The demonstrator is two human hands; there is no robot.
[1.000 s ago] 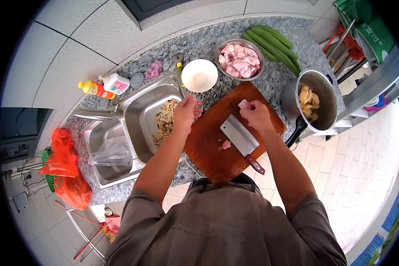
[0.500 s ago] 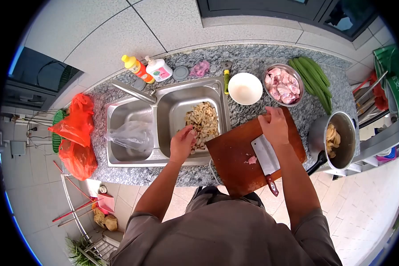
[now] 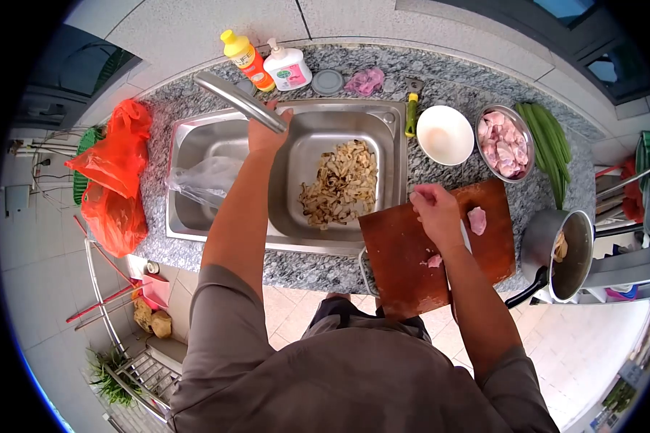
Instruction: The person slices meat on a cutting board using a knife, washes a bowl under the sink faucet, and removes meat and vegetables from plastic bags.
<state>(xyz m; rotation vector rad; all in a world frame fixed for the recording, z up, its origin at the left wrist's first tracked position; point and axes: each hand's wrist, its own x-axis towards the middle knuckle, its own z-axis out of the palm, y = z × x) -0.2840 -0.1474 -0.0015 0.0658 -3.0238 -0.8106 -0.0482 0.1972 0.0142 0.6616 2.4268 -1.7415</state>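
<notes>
My left hand (image 3: 269, 130) reaches to the base of the steel faucet (image 3: 240, 99), behind the sink divider; the spout hides part of its fingers. My right hand (image 3: 436, 211) is closed above the wooden cutting board (image 3: 397, 260), and what it holds, if anything, is too small to name. A pink meat piece (image 3: 477, 221) lies on the board to its right, and a smaller scrap (image 3: 434, 260) below it. The cleaver is mostly hidden under my right forearm. Sliced mushrooms (image 3: 343, 180) lie in the right sink basin (image 3: 296, 155).
Behind the board stand a white bowl (image 3: 445, 136), a steel bowl of meat (image 3: 505, 143) and long green vegetables (image 3: 547, 148). A pot (image 3: 570, 252) is at the right. Bottles (image 3: 287, 67) stand behind the faucet; red bags (image 3: 115, 187) are at the left.
My left hand has moved from over the mushrooms to the faucet. My right hand has moved left across the board; the meat piece now lies on it. The view has shifted left.
</notes>
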